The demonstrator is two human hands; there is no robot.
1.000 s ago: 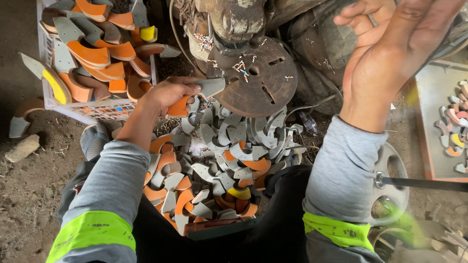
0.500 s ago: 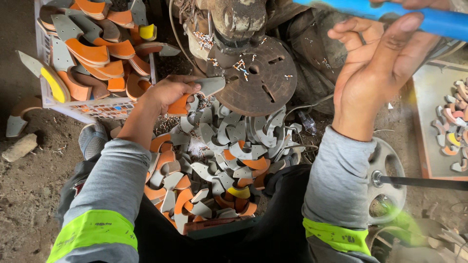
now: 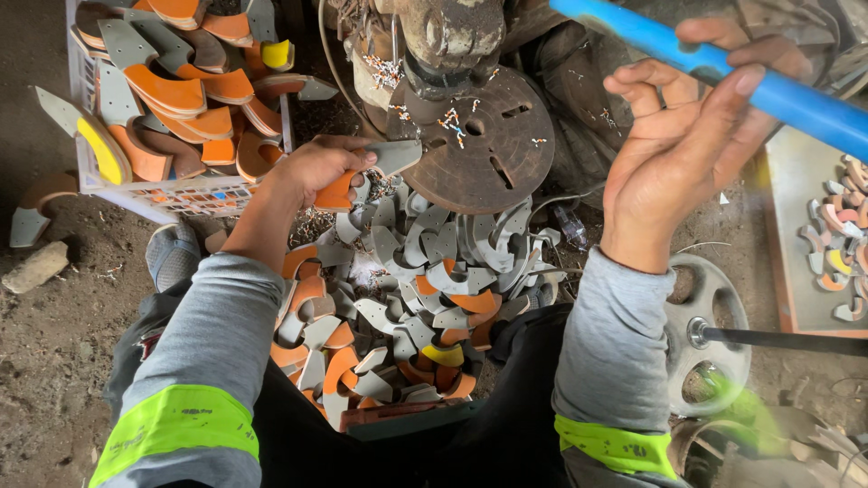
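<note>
My left hand grips a curved grey and orange piece beside the round rusty metal disc of a machine. My right hand is raised at the upper right, its fingers curled around a blue bar that slants across the top right corner. Below both hands lies a heap of curved grey and orange pieces between my knees. Both sleeves are grey with bright yellow-green cuffs.
A white plastic crate at the upper left holds several orange and grey pieces. A metal wheel on a rod sits at the lower right. A tray with small pieces stands at the right edge. Dirt floor with a stone at left.
A blue bar has come down into view at the top right, and my right hand has lowered and closed its fingers around it. My left hand has stayed put with its piece.
</note>
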